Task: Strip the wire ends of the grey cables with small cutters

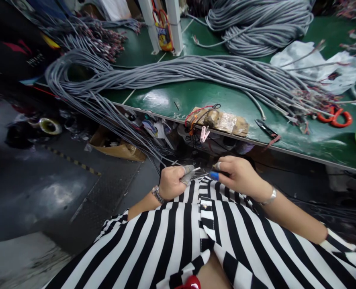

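Note:
My left hand (172,181) is closed around the end of a grey cable (189,173), held close to my striped shirt below the edge of the green table (196,96). That cable belongs to a bundle of grey cables (105,108) that hangs off the table's left side down to my hand. My right hand (240,176) is closed in a pinch beside the cable end, with a blue finger cover (214,175) on one fingertip. What its fingers hold is too small to make out. The two hands are a few centimetres apart.
A long bundle of grey cables (226,74) lies across the table, with a large coil (259,24) behind. A taped block with wires (223,120), dark pliers (267,129), orange-handled scissors (336,116) and a white bag (316,64) lie near the front edge. Clutter fills the shelf beneath.

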A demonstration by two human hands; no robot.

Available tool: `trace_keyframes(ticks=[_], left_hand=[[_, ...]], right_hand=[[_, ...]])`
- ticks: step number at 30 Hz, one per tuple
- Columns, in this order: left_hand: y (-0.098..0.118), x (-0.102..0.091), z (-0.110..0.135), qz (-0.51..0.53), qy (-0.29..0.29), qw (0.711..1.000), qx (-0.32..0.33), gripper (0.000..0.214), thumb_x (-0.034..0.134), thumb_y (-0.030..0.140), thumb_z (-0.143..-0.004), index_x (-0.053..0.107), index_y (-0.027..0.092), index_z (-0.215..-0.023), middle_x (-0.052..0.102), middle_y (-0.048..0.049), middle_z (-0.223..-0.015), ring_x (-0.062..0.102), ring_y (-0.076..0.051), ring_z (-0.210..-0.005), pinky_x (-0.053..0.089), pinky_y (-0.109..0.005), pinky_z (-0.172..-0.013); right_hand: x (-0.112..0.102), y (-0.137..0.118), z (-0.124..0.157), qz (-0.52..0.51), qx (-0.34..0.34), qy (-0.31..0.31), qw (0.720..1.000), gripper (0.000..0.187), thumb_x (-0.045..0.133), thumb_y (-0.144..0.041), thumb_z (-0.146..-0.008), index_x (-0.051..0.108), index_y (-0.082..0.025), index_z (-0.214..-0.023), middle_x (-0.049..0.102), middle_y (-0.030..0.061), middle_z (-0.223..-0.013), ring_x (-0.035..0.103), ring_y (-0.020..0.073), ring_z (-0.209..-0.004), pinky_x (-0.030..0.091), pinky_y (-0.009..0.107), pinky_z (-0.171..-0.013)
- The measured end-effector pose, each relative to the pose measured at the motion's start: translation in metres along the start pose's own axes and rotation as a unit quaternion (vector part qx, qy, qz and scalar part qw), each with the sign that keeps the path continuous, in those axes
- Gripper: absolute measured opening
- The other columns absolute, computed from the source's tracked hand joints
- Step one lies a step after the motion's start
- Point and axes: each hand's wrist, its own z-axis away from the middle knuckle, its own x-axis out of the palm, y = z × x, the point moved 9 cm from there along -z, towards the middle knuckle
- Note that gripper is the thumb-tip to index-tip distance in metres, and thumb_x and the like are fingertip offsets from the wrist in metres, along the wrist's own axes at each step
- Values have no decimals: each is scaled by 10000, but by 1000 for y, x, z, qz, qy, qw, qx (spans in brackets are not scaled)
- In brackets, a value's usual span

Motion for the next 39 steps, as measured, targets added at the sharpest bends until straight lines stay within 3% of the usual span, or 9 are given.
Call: trace_keyframes(ticks=[3,7,16,24,28,31,34,36,39], left_hand=[[0,-1,1,-29,4,1000,11,219,553,339,-849,691,177,-799,649,-32,-582,621,-128,-567,491,-234,-576],[8,1,3,-48,5,997,59,172,547,264,-827,662,171,-740,623,-26,-562,601,-125,-558,469,-244,-585],[21,-5,1,-54,35,991,114,171,534,116,-736,505,171,-577,540,6,-514,497,-100,-484,399,-240,-540],[24,-7,2,-29,43,991,121,117,509,119,-755,573,159,-666,587,-11,-549,532,-107,-498,406,-240,-543],[24,-6,4,-34,38,992,117,113,523,149,-781,623,157,-727,598,-8,-541,552,-110,-497,418,-237,-538],[22,-6,6,-28,38,993,108,105,544,159,-786,643,153,-755,628,-19,-564,581,-116,-513,449,-236,-555],[16,-4,7,-24,30,996,86,112,551,190,-796,655,157,-772,658,-33,-607,611,-123,-552,480,-235,-586],[14,-4,7,-24,28,996,79,116,554,203,-799,653,160,-755,665,-37,-619,617,-125,-565,485,-236,-592],[16,-4,6,-15,29,995,97,117,560,190,-794,634,158,-710,653,-34,-598,609,-125,-556,474,-235,-574]], right_hand=[[-17,6,3,85,24,44,995,257,500,-317,-887,592,-172,-696,570,44,-718,476,154,-695,291,287,-630],[-22,-3,1,156,12,35,987,281,503,-329,-882,578,-175,-659,554,47,-691,431,158,-659,275,311,-636],[-19,-12,-5,185,-3,-9,983,222,529,-316,-863,596,-180,-701,556,45,-707,412,164,-664,240,318,-632],[-19,-22,-7,192,-1,-7,981,188,543,-264,-851,592,-180,-690,561,51,-706,425,168,-665,225,323,-610],[-7,-10,-3,120,26,6,992,236,527,-269,-860,568,-169,-650,544,38,-683,440,147,-660,241,300,-596],[12,13,0,-23,73,20,997,306,504,-312,-878,521,-166,-609,513,16,-663,442,124,-637,265,269,-575],[42,32,3,-239,115,10,964,362,474,-404,-889,498,-170,-614,480,-8,-631,438,105,-590,317,234,-557],[57,35,3,-324,131,7,937,384,432,-450,-900,512,-171,-648,482,-12,-618,451,107,-583,349,228,-561],[51,28,4,-235,140,32,961,354,434,-411,-903,538,-167,-669,521,10,-663,473,120,-623,345,240,-581]])
